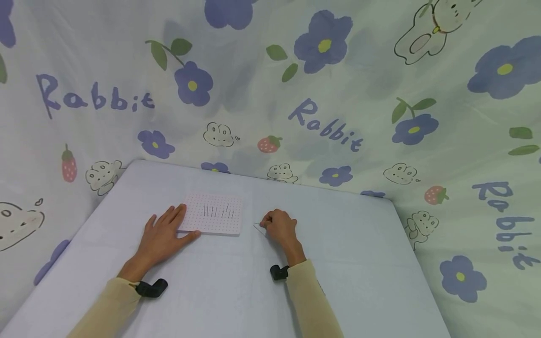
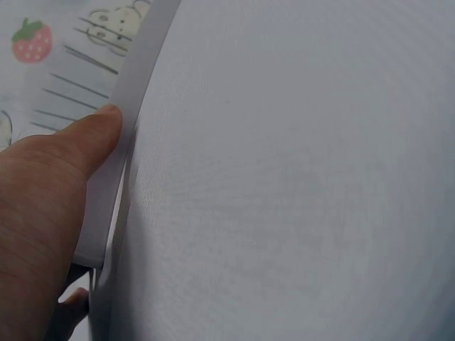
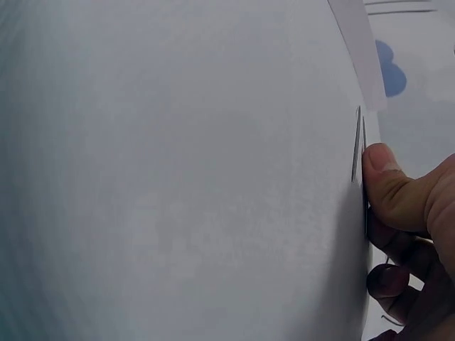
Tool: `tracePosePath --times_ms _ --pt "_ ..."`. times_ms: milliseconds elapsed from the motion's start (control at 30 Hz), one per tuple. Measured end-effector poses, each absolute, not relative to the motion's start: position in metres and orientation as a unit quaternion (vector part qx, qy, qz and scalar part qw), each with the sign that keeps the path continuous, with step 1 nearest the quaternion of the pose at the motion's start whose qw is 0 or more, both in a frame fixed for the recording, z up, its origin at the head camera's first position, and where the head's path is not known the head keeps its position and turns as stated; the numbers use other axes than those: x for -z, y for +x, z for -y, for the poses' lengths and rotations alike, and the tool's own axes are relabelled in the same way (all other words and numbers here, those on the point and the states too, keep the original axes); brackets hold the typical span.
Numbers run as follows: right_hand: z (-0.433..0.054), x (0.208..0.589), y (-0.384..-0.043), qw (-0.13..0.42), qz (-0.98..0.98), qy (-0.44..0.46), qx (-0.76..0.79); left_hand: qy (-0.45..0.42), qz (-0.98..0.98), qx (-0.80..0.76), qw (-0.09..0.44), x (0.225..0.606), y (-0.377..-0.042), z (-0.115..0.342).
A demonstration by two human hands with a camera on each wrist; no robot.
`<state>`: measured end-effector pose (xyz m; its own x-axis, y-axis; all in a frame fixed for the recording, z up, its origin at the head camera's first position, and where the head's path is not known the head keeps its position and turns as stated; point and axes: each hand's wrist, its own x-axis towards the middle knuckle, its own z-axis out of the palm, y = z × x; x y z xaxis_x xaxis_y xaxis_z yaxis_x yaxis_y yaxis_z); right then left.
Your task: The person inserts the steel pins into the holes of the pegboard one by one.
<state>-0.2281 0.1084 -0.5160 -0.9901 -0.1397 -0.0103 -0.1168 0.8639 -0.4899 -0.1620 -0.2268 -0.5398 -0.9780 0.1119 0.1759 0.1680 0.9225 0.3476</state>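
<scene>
A pale pegboard (image 1: 194, 218) with a grid of small holes lies on the white table, several thin dark pins (image 1: 210, 211) standing up from it in two groups. At its left end my left hand (image 1: 162, 237) rests with extended fingers touching the edge, while the thumb (image 2: 99, 135) lies against the front edge. To the right of the board, my right hand (image 1: 280, 227) is low over the table, thumb and fingers curled in a pinch on a thin metal pin (image 3: 365, 135). Beside it shows a second thin line (image 3: 355, 153); whether it is another pin I cannot tell.
The table (image 1: 359, 244) is covered in smooth white cloth and meets a printed curtain (image 1: 253, 84) of flowers and rabbits along its back and sides. A black wrist camera (image 1: 153, 288) is on the left wrist, another camera (image 1: 279, 272) on the right.
</scene>
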Motion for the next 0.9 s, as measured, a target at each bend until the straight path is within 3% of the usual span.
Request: tracePosePath --times_ms 900 --pt "-0.1104 0.5175 -0.2285 0.034 -0.962 -0.072 0.260 -0.075 0.977 0.185 0.080 0.5388 -0.1611 0.2279"
